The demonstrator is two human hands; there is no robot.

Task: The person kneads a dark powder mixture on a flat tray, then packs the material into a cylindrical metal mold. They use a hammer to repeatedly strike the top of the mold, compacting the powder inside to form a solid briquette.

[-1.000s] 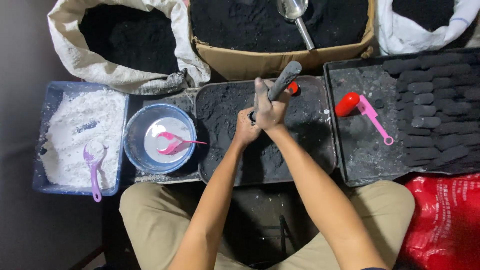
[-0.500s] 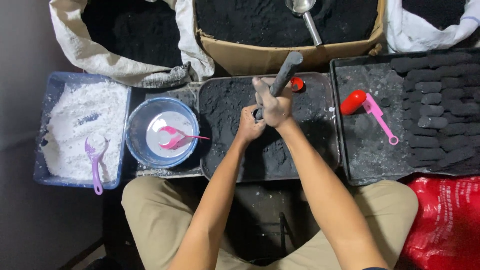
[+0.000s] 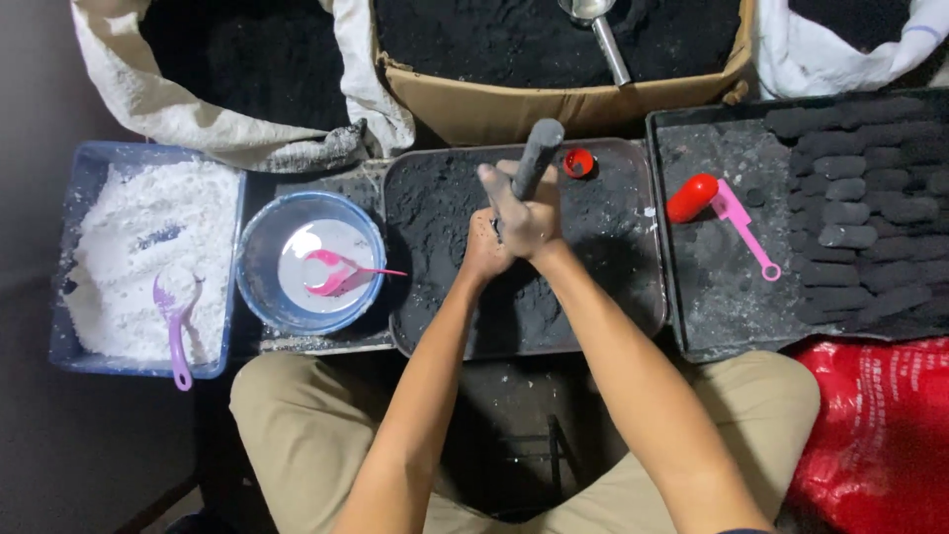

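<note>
My right hand (image 3: 529, 220) is closed around the dark rod (image 3: 535, 158), which rises tilted above my knuckles. My left hand (image 3: 484, 247) sits just below, touching it, curled; what it grips is hidden. Both are over the black-powder tray (image 3: 425, 326).

Left hand (image 3: 484, 247): closed in a fist, dusted with black powder, pressed against the right hand from below and to the left. Left forearm: bare, extended forward and angled slightly rightward from the lower middle of the view.

Right hand (image 3: 524, 213): fingers curled into a tight grip, knuckles upward, blackened, set over the left hand. Right forearm: bare, angled leftward from the lower right, converging with the left at the wrists.
</note>
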